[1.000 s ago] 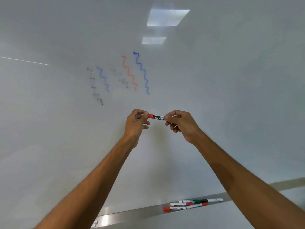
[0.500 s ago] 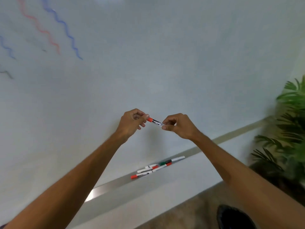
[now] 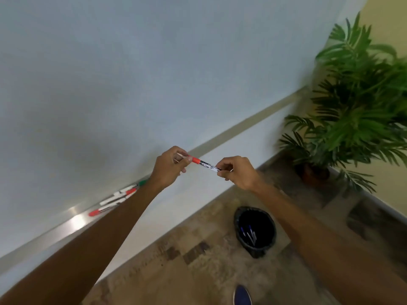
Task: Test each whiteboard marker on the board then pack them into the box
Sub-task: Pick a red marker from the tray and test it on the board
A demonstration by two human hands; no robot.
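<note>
Even soft light, glare spot on tray [image 3: 76, 219], faint arm shadow on board [image 3: 110, 84], motion blur esp. plant [image 3: 361, 102], wide-angle warp at edges

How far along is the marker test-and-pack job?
Done: nothing packed that this view shows; no box or test marks in frame. In hand: left hand and right hand pinch a red marker by its ends. Left: several markers on the board ledge, unpacked.
</note>
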